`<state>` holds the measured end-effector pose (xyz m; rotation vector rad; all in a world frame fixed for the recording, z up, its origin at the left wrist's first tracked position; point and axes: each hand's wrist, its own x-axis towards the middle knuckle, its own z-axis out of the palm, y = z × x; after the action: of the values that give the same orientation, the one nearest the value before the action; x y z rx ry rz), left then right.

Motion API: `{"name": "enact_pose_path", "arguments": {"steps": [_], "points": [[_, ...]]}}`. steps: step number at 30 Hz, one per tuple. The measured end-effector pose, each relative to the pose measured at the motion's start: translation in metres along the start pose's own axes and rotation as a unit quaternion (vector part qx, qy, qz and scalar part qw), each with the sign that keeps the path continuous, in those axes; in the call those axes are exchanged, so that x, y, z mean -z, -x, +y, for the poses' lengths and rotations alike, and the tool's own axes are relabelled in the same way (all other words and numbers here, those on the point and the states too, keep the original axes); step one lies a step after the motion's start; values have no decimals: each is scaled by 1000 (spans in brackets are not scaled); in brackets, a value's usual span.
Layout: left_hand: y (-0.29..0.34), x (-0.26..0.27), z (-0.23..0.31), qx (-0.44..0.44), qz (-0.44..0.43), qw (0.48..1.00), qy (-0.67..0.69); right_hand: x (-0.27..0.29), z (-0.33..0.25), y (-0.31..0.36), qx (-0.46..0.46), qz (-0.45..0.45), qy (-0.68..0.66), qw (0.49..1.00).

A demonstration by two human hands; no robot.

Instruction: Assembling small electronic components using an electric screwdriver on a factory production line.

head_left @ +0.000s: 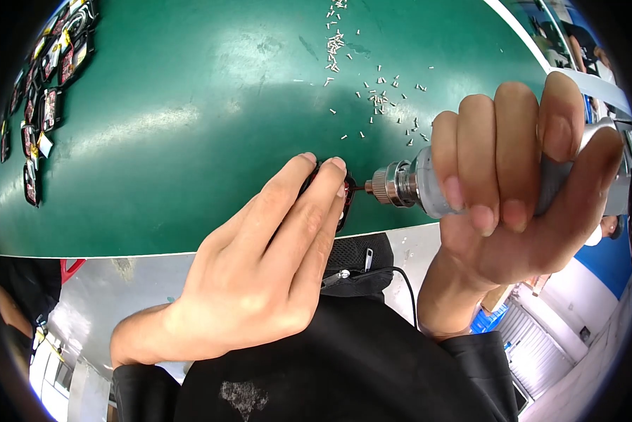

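Near the front edge of the green table, my left hand holds down a small black-cased device, its fingers pressed over the top. Most of the device is hidden; its right end shows a bit of red. My right hand wraps around a grey electric screwdriver with a silver nose, held lying almost level. Its thin bit points left and meets the exposed end of the device. Whether a screw sits at the tip is too small to tell.
Many loose small silver screws lie scattered beyond my hands. Several similar black devices with wires and red parts are grouped at the far left. Below the table edge are a black mesh pouch and a black cable. Other people appear at both sides.
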<state>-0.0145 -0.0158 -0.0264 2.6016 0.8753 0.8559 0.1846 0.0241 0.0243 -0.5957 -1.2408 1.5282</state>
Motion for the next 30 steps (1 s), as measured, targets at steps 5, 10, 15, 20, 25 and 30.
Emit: {"name": "enact_pose_path", "arguments": {"steps": [5,10,15,20,25,30], "points": [[0,5,5,4,-9,1000,11,-8,-6,-4,-20,-53,60,997],[-3,10,4,-7,-42,999,-1,-14,0,-4,17,-38,51,998],[-7,16,0,-27,-59,997,-43,-21,1,-3,41,7,93,995],[-9,29,-4,-60,-102,992,-52,-25,6,-4,49,17,-50,997],[2,29,-1,-39,-81,995,-36,-15,4,1,106,-26,-124,986],[28,90,-40,174,23,979,-105,25,-25,34,180,50,-175,967]]}}
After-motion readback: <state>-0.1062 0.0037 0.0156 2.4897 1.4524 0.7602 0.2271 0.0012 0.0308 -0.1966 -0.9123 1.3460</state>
